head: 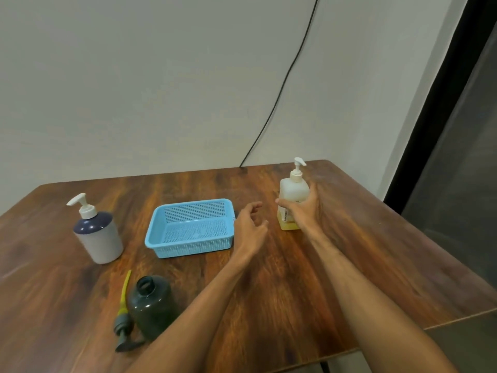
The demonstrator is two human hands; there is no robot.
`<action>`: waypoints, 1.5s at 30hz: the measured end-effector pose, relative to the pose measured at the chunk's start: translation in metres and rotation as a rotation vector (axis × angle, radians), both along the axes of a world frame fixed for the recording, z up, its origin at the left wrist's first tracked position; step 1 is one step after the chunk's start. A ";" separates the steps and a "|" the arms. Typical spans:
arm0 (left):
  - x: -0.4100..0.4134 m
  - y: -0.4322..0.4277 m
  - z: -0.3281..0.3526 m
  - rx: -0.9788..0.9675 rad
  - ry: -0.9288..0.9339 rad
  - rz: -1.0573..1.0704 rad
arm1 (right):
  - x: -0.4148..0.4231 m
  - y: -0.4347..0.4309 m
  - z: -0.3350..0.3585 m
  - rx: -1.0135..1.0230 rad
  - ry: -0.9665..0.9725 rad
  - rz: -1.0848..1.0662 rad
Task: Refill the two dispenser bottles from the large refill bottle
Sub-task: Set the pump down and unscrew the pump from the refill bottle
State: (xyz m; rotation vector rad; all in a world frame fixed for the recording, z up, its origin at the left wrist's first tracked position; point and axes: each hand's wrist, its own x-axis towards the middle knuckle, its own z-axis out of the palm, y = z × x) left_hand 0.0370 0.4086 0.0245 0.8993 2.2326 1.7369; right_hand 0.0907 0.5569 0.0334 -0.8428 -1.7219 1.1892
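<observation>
Right of centre in the frame, the right hand [302, 211] wraps the waist of the tall translucent plastic refill bottle with white pump [293, 188]. Little yellow liquid shows, so it is probably light, smooth and slightly squashy; a mid-body hold suits. The left hand [248, 228] hovers beside it, loosely curled, empty.
</observation>
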 end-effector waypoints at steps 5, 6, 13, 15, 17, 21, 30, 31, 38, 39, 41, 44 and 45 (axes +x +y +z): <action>-0.003 -0.003 -0.007 -0.010 -0.008 0.011 | -0.003 0.002 -0.004 -0.004 0.016 -0.021; -0.002 -0.005 -0.006 -0.005 -0.008 0.012 | -0.001 0.001 -0.005 0.002 0.017 -0.027; 0.015 -0.033 0.019 0.083 0.013 -0.005 | 0.040 -0.044 -0.013 0.011 0.010 0.017; 0.023 -0.049 0.026 0.104 0.019 -0.014 | 0.055 -0.063 -0.016 0.030 -0.007 0.017; 0.032 -0.066 0.029 0.122 0.023 -0.024 | 0.070 -0.084 -0.017 0.061 -0.016 0.024; 0.053 -0.101 0.025 0.155 -0.021 -0.040 | 0.094 -0.126 -0.020 0.130 -0.023 0.060; 0.066 -0.155 0.004 0.195 -0.014 -0.103 | 0.109 -0.190 -0.023 0.168 -0.010 0.125; 0.065 -0.158 0.001 0.193 -0.018 -0.117 | 0.109 -0.194 -0.021 0.174 -0.015 0.134; 0.065 -0.158 0.001 0.160 -0.059 -0.229 | 0.115 -0.196 -0.020 0.164 -0.053 0.262; 0.066 -0.157 0.001 0.158 -0.061 -0.251 | 0.116 -0.196 -0.020 0.157 -0.050 0.285; 0.065 -0.156 0.000 0.143 -0.058 -0.272 | 0.117 -0.196 -0.019 0.149 -0.053 0.326; 0.063 -0.155 -0.001 0.133 -0.046 -0.266 | 0.121 -0.192 -0.017 0.124 -0.091 0.431; 0.062 -0.155 -0.002 0.129 -0.031 -0.257 | 0.123 -0.187 -0.017 0.096 -0.110 0.489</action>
